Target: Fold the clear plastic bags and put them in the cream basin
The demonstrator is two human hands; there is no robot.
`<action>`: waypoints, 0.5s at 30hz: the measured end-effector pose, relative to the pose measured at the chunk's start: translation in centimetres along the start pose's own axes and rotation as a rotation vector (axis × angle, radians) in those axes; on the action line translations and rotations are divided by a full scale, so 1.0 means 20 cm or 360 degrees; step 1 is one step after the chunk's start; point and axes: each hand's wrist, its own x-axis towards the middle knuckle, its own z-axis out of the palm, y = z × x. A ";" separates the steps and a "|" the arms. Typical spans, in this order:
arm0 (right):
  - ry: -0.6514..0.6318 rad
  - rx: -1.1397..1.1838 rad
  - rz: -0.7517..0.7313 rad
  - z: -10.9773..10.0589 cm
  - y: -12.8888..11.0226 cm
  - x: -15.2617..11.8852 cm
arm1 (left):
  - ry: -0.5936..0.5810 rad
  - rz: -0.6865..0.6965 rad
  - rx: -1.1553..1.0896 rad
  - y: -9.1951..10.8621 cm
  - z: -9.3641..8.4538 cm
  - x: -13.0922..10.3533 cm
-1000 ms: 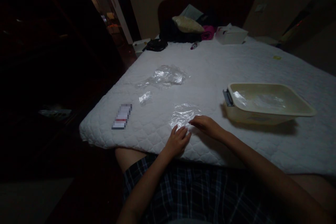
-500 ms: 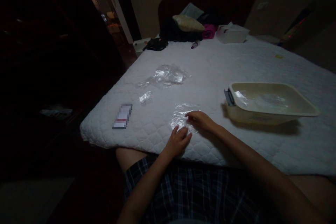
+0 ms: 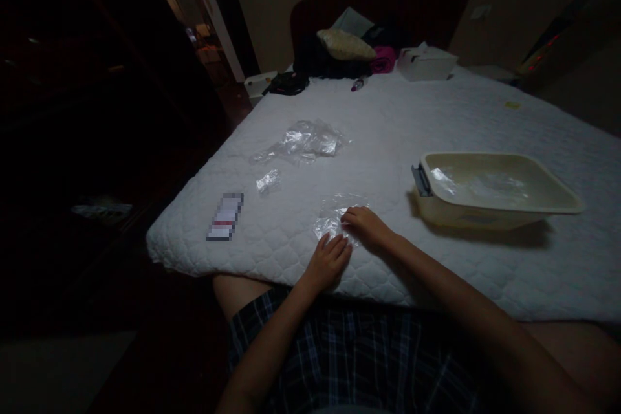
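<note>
A clear, crinkled plastic bag (image 3: 326,223) lies on the white quilted bed near its front edge. My left hand (image 3: 330,260) rests on the bag's near edge, fingers stretched out and slightly apart. From the right, my right hand (image 3: 367,225) reaches over the bag with its fingers laid on the film, lightly bent; its thumb is hidden. The fingertips of both hands are close to each other. Further up the bed lie a small folded piece of clear plastic (image 3: 268,182) and a loose heap of clear plastic bags (image 3: 310,140).
A cream plastic tub (image 3: 495,213) with a grey handle clip stands at right, clear plastic inside. A pixelated phone-like object (image 3: 225,217) lies at left. Towards the headboard (image 3: 388,6) are a white box (image 3: 427,66), a pillow (image 3: 347,44), a magenta roll (image 3: 383,60) and dark cloth.
My right hand's fingers have flattened and lowered slightly onto the bag, whose upper part looks flatter. My left hand's fingers have drawn a little closer together. The view has shifted slightly.
</note>
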 end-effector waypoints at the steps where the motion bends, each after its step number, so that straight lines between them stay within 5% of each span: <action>1: 0.0007 -0.0006 -0.0008 0.00 0.00 0.00 | 0.0013 0.0002 -0.0004 0.00 0.00 0.00; 8: -0.0073 -0.0065 -0.0079 0.00 0.01 0.01 | 0.0064 0.0020 0.0030 0.00 0.01 -0.01; 15: 0.0118 0.0148 -0.0006 -0.04 0.07 -0.03 | 0.0117 0.0031 0.0052 0.00 -0.01 -0.01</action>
